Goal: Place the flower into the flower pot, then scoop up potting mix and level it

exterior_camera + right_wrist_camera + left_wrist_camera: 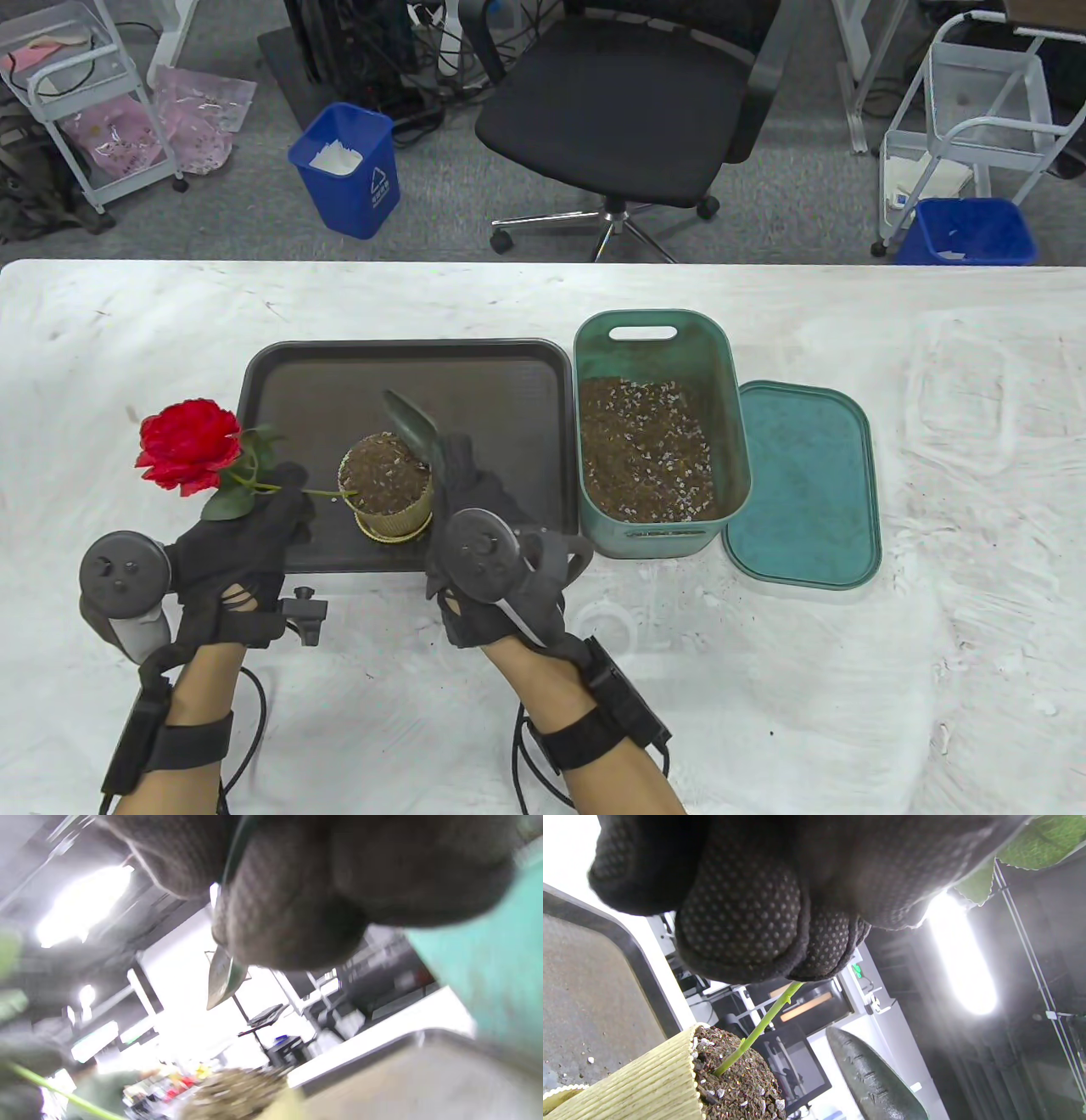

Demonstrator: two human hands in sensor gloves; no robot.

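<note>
Table view, left to right: left hand (pixel 242 531) grips the flower (pixel 188 446) by its stem, the red bloom lying out to the left of the tray (pixel 280 373), the stem slanting right into the flower pot (pixel 386 488). Left wrist view confirms the stem end is in the potting mix in the pot. Right hand (pixel 475 501), just right of the pot, is clamped on the scoop (pixel 411 422); its blade hangs over the pot's far right rim, no load visible. Green bin (pixel 662 433) of mix stands right of the tray, its lid (pixel 802 484) beside it.

Assessment: pot appears near full; flower is not upright. Next move calls for raising the stem vertical and firming, then levelling mix round it.
</note>
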